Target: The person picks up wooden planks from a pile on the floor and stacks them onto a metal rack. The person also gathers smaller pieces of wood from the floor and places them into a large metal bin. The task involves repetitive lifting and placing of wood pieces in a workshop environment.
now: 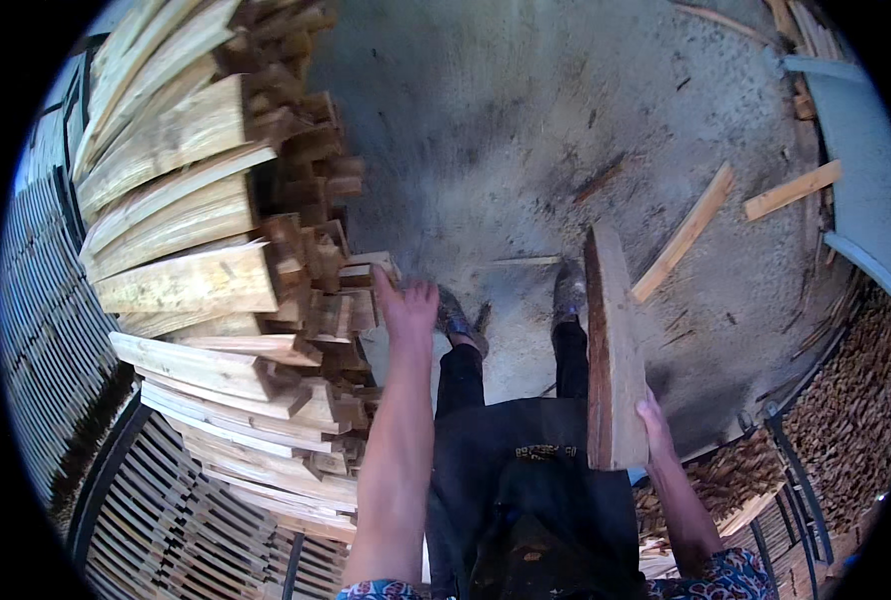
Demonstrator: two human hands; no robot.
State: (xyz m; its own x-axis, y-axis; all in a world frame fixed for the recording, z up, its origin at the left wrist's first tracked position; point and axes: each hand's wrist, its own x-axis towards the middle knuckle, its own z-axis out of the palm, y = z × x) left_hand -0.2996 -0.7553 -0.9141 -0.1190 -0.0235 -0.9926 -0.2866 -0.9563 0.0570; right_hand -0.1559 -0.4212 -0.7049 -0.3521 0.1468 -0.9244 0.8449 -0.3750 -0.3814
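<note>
Nearest the camera, the wearer's dark clothing (546, 440) fills 6 o'clock. The largest thing beyond it is the timber stack (191, 285) at 9 o'clock, its uneven board ends facing the centre. Between 3 and 4 o'clock stands the thick plank (618, 350), its long side running toward 12 and its dark, rough edge facing 9. Smaller wood strips (683, 235) lie on the floor between 2 and 3 o'clock; feet are best kept off them. The right hand (657, 428), at 4 o'clock, has its fingers grasping the plank near its lower end; a grip nearer the middle would probably balance it better. The left hand (409, 310), just 9-ward of centre, is partly curled by the stack's ends; whether its fingers grasp anything, I cannot tell. They should avoid pinch gaps there.
</note>
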